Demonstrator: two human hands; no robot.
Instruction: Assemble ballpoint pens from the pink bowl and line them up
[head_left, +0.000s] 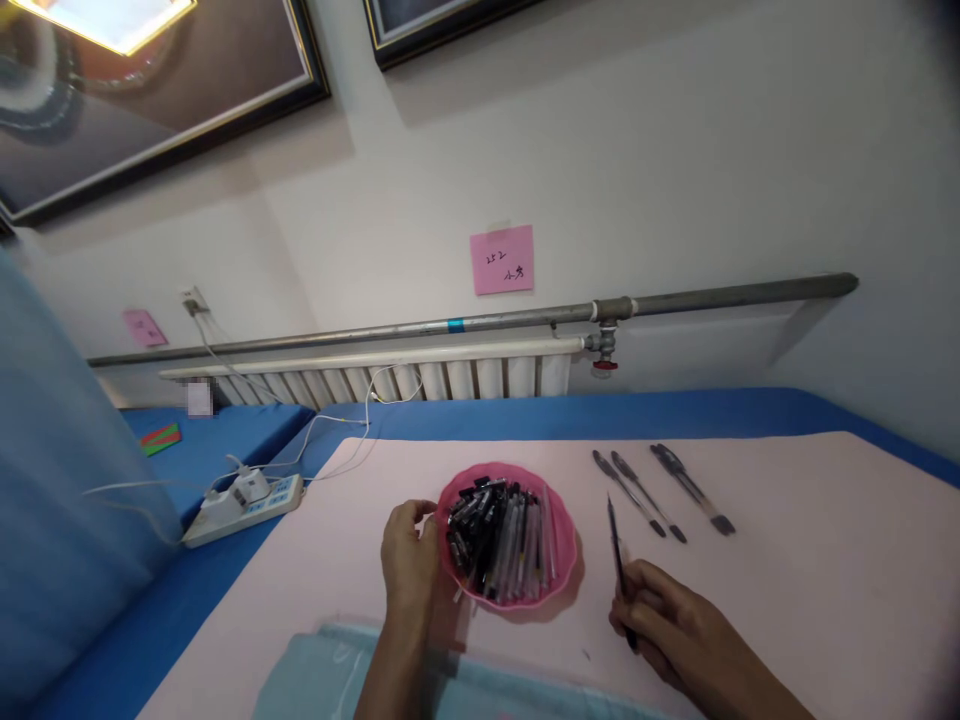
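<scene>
A slim dark pen (616,548) stands slanted in your right hand (660,618), its narrow end pointing up and away from you, above the pink sheet (795,570) and between the pink basket and the pens laid out at the right. Your right thumb and fingers are closed in a pinch on its lower part, with a dark end showing just below them. The pen looks light and stiff, probably smooth plastic, so expect it to turn or slide under a loose grip rather than bend; the barrel near the middle seems the surest place to hold, and the thin tip the part to spare. Near it, two slender pens lie side by side, (628,493) and (649,497), with a thicker-looking cluster of pens (694,490) just beyond; being round and slick, they likely roll at a nudge. On the other side sits the pink basket (568,520), filled with black caps (466,522) and clear tubes (517,545), small, light pieces that may shift if it tips. Your left hand (409,560) meets its left rim with fingers bent and nearly together; whether they pinch it or merely rest there, you cannot tell. Nearest you lies a pale blue cover (315,670), likely soft; a white power strip (281,497) rests at the far left.
</scene>
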